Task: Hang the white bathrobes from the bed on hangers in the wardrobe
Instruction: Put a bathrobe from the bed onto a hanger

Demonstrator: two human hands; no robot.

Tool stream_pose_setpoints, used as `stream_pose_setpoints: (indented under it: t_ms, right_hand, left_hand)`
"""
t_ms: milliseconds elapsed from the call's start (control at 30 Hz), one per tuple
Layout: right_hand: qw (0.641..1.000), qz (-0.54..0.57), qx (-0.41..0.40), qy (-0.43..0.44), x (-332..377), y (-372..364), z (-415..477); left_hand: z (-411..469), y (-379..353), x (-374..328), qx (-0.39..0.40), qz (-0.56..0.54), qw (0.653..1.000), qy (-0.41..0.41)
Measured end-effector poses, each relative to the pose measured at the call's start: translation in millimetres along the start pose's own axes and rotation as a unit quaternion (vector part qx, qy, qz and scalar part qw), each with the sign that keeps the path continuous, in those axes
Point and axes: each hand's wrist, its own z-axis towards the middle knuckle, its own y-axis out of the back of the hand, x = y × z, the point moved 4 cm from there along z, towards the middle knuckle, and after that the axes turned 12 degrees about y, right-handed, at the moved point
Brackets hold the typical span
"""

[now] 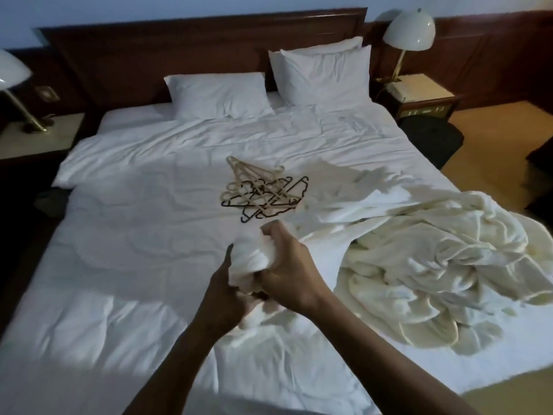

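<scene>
Bed (134,235): white duvet, rumpled, carries everything. Wardrobe not in view.

Heap of bathrobes (434,265): cream-white, piled along the bed's right edge toward the foot corner, partly spilling over the side.

One robe (344,217): drawn out of the heap leftward across the bed's middle, its end bunched up off the duvet.

Hangers (263,193): tangled pile, tan and black, at the bed's centre, just beyond the bunched end.

Right hand (287,265) and left hand (227,283): both clenched round that bunched end, touching each other.

Step, as I judge it: separating a single robe from the heap; no hanger is loaded. Next move calls for finding the collar and shoulders, then freeing one hanger from the tangle. Hooks look interlocked, so several may lift together.
</scene>
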Motion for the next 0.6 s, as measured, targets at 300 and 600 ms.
stream_pose_setpoints:
  t_ms: [300,600]
  right_hand:
    - [0.911,-0.024,0.388,-0.136,-183.8,34.9,-7.5]
    - [0.853,-0.449,0.266,-0.027,-333.2,49.3,105.8]
  left_hand:
    - [-5.7,-32.6,100.0,-0.063,0.204,0.973,-0.089]
    - [-38.5,-37.2,240.9,-0.159,0.286,0.877,0.351]
